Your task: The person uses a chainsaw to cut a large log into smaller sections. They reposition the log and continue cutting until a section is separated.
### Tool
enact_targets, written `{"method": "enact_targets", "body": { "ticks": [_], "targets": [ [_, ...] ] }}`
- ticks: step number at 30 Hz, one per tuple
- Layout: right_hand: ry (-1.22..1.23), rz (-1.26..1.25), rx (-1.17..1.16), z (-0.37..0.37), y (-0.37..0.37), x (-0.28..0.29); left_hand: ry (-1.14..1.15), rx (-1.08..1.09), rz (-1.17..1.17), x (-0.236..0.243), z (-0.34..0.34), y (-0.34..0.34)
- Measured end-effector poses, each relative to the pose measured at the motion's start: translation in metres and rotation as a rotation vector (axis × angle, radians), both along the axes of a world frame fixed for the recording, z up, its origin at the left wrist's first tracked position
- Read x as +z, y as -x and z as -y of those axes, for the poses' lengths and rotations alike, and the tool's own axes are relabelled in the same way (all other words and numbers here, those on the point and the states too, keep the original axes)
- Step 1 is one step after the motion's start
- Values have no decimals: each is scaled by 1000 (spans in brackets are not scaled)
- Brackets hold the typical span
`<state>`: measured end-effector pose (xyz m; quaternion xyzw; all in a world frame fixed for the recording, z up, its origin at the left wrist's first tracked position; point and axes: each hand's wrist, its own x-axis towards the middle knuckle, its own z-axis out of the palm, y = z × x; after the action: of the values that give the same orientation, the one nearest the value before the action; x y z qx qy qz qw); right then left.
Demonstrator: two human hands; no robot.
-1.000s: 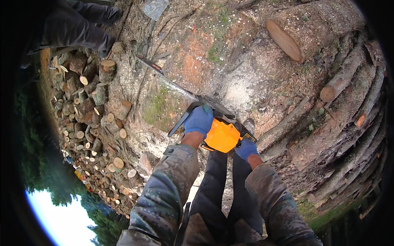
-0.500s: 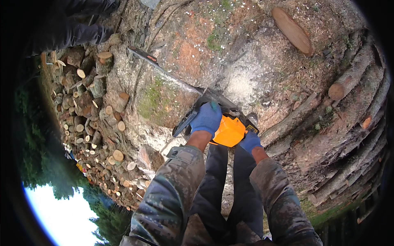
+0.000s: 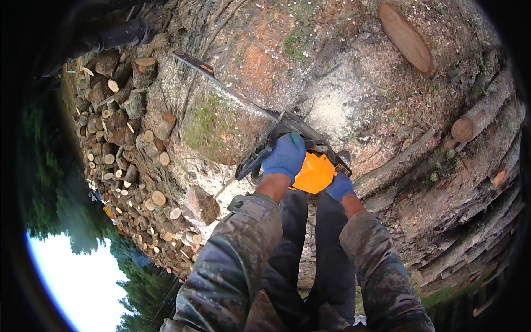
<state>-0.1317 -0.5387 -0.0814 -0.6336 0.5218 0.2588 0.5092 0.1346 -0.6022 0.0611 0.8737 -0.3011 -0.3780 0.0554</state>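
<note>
Both my hands, in blue knit gloves, hold an orange and black chainsaw (image 3: 313, 174) in front of my legs. My left hand (image 3: 286, 156) is closed round its front handle, behind the black hand guard. At the saw's rear right, my right hand (image 3: 339, 187) is wrapped round the rear handle, its fingers mostly hidden. The long guide bar (image 3: 232, 94) points to the far left, over mossy, sawdust-covered ground. Its tip stands apart from the piled logs.
Many cut log rounds (image 3: 110, 159) are heaped on the left. Long trunks (image 3: 480, 113) lie along the right, and a sawn slab (image 3: 407, 39) lies at the far right. Pale sawdust (image 3: 332, 110) covers ground beyond the saw. Another person's dark-clad leg (image 3: 119, 36) shows at the upper left.
The view has turned slightly, shifting the logs in the picture. The chainsaw appears a little further right, with both hands keeping their hold. The other person's leg shows less.
</note>
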Motion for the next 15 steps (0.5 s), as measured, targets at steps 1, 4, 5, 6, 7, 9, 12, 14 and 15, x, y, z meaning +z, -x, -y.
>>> {"method": "enact_targets", "body": {
  "ticks": [1, 4, 5, 6, 7, 9, 12, 14, 15],
  "targets": [
    [15, -13, 22, -1, -3, 4, -23, -10, 26, 0, -1, -3],
    [-13, -36, 47, 6, -14, 26, -64, -35, 68, 6, 1, -14],
    [8, -59, 60, 4, -15, 33, -63, -39, 58, 9, 3, -18],
    [33, -79, 68, 3, -16, 40, -58, -46, 50, 14, 7, -22],
    [3, -113, 98, 6, -21, 48, -53, -76, 82, 16, 6, -27],
    [-29, -100, 89, 13, -33, 74, -61, -77, 100, 23, 5, -36],
    [-25, -77, 69, 13, -35, 85, -86, -87, 113, 30, 10, -44],
    [-40, -104, 83, 14, -36, 86, -105, -100, 126, 31, 14, -48],
    [-6, -64, 44, 14, -38, 93, -96, -114, 132, 31, 13, -51]
  ]
}}
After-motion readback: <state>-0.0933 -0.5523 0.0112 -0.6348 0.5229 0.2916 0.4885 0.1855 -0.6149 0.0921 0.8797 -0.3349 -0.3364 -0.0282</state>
